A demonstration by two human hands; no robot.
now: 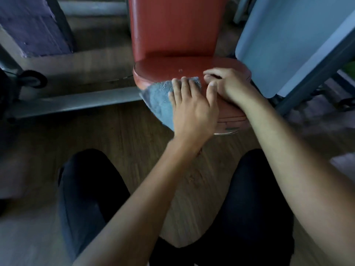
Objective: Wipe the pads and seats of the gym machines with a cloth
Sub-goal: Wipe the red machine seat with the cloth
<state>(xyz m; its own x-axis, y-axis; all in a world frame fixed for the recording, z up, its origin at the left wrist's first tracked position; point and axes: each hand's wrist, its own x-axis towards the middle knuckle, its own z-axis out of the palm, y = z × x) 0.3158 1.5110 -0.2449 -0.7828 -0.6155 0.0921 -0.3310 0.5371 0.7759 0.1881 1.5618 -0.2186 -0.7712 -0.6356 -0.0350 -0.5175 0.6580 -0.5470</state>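
Seat of red vinyl, rounded, sits at centre frame in front of the person, its near edge partly hidden under both hands.

Wood-grain floor fills the lower half of the view and runs under the machine. Two knees in dark trousers spread to either side at the bottom, with the forearms reaching out above them. A pale blue panel leans at the upper right, just beside the seat's right edge. The red backrest rises upright from the far side of the seat. A purple block sits at the upper left, well apart from the seat. A grey bar lies along the floor and runs to the seat's left side.

A grey-blue cloth is draped over the seat's front-left edge and hangs down its side. The left hand lies flat on the cloth, fingers straight and close together, pressing it against the seat; its thumb points toward the other hand. The right hand rests on the seat's front right, just beside the left, fingers bent with their tips on the vinyl and nothing held in them. A small black wheel sits on the left, blurred.
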